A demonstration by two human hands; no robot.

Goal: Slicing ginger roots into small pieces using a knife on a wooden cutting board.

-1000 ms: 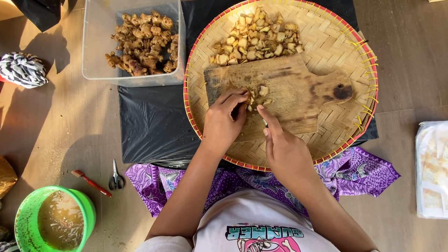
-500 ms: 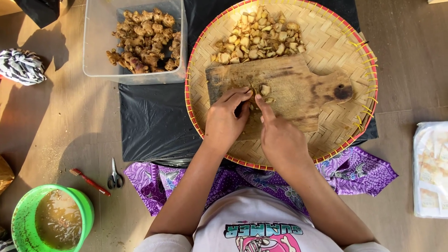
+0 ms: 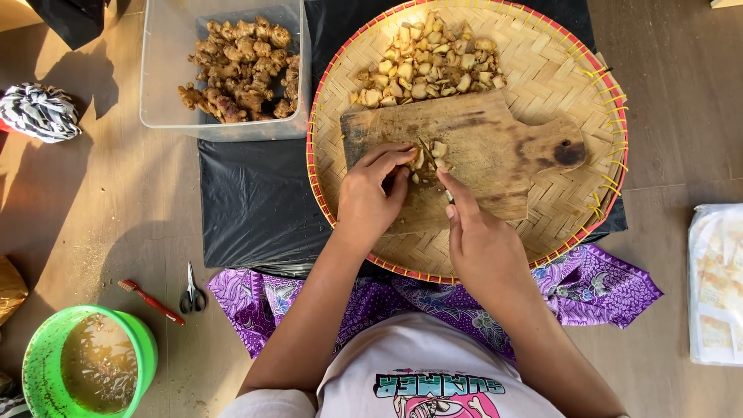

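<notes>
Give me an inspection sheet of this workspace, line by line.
Surface: wooden floor with a black plastic sheet under a round woven tray.
Job's things: wooden cutting board on the tray; cut ginger pieces piled beyond it; knife among pieces on the board.
Clutter: clear tub of whole ginger, scissors, red toothbrush, green bucket of murky water, striped cloth, plastic packet.
Hands: left hand pins a piece on the board; right hand grips the knife.
Cables: nothing seen.
Surroundings: purple patterned cloth over the person's lap; sunlight and shadows at left.
</notes>
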